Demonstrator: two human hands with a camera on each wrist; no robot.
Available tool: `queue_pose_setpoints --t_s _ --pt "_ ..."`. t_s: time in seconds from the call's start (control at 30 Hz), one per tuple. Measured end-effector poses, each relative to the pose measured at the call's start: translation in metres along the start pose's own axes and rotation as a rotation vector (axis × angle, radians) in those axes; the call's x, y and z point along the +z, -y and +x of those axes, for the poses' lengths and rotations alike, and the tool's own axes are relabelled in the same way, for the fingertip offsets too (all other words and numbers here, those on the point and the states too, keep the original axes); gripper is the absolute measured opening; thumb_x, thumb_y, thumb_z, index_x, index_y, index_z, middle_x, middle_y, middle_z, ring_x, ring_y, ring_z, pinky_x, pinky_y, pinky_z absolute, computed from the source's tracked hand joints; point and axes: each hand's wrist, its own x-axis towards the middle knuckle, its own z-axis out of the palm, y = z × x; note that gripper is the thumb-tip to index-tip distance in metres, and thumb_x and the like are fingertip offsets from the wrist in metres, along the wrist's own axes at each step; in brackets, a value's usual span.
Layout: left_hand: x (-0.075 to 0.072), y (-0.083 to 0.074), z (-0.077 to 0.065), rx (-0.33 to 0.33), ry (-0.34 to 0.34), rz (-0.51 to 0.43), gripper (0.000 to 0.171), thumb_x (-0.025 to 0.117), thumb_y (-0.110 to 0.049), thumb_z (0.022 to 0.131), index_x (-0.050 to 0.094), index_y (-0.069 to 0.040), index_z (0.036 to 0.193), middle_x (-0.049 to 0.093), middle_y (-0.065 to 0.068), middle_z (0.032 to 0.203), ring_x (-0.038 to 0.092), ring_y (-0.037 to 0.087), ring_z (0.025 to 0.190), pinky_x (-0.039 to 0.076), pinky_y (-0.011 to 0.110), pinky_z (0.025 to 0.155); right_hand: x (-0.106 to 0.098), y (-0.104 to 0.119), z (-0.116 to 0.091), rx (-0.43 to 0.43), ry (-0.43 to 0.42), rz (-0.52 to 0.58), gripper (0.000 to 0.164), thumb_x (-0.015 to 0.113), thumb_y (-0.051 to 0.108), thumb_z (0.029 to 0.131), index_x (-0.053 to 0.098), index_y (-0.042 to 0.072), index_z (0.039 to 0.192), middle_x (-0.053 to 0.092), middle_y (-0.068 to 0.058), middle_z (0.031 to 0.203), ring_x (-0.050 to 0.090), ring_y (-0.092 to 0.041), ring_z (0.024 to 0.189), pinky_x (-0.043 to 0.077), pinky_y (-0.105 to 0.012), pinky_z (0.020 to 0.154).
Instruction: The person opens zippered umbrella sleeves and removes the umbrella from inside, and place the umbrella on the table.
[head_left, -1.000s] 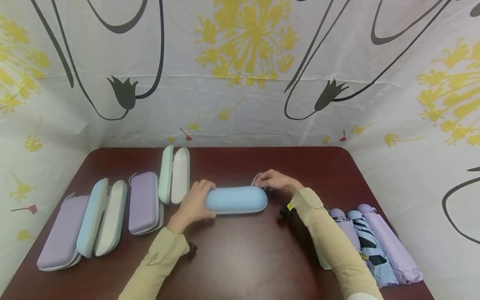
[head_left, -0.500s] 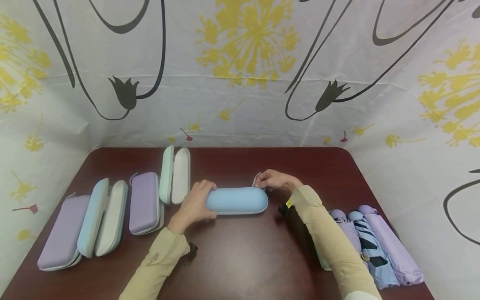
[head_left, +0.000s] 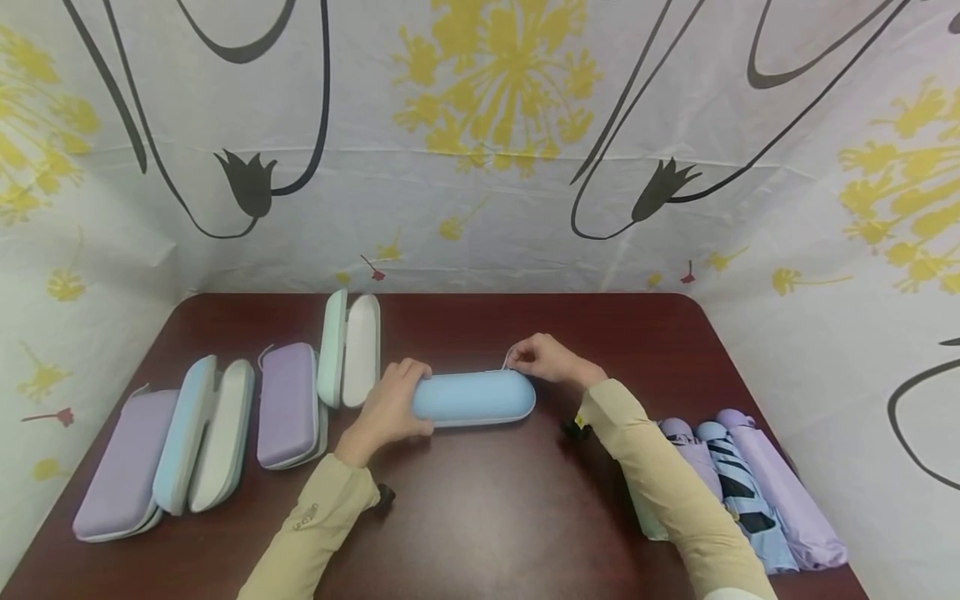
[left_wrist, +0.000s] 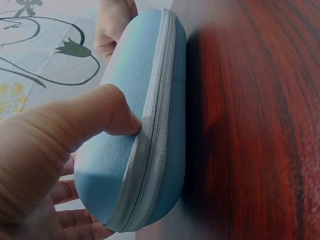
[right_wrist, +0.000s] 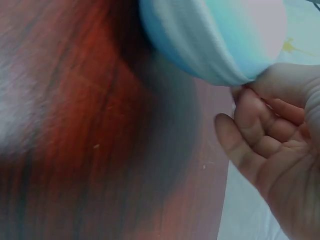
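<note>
A light blue zippered case lies lengthwise near the middle of the dark red table. My left hand grips its left end, the thumb on the near side beside the grey zipper and the fingers behind. In the left wrist view the zipper's two edges lie together along the near side. At the far right corner of the case my right hand pinches a thin pull loop. In the right wrist view the right hand's thumb and forefinger meet behind the case's rounded end, which hides the pinched part.
To the left lie two purple cases, a blue case standing open and a mint case also open. Folded umbrellas, purple and blue, lie at the right edge, beside the right forearm. A patterned cloth hangs behind the table.
My right hand has risen slightly, away from the case's far corner, still pinching the pull loop. The left hand and the case have hardly moved.
</note>
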Motion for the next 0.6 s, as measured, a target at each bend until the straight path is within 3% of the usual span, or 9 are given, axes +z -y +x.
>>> queue_pose_setpoints --t_s 0.33,0.6 --pt "0.001 0.002 0.002 0.009 -0.01 0.004 0.066 0.082 -0.024 0.053 0.055 -0.009 0.113 0.055 0.005 0.108 0.048 0.025 0.095 0.048 0.04 0.071 0.001 -0.01 -0.016 -0.066 -0.101 -0.125 0.007 0.063 0.001 0.085 0.069 0.005 0.087 0.068 -0.005 0.087 0.063 -0.019 0.082 0.051 -0.036 0.074" --pt "0.002 0.001 0.002 0.005 -0.014 0.009 0.066 0.082 -0.026 0.055 0.056 -0.01 0.113 0.055 0.006 0.108 0.049 0.025 0.095 0.049 0.041 0.072 0.0 -0.011 -0.031 -0.031 -0.128 -0.141 0.006 0.063 0.004 0.086 0.069 0.006 0.087 0.068 -0.003 0.084 0.056 -0.013 0.072 0.046 -0.031 0.066"
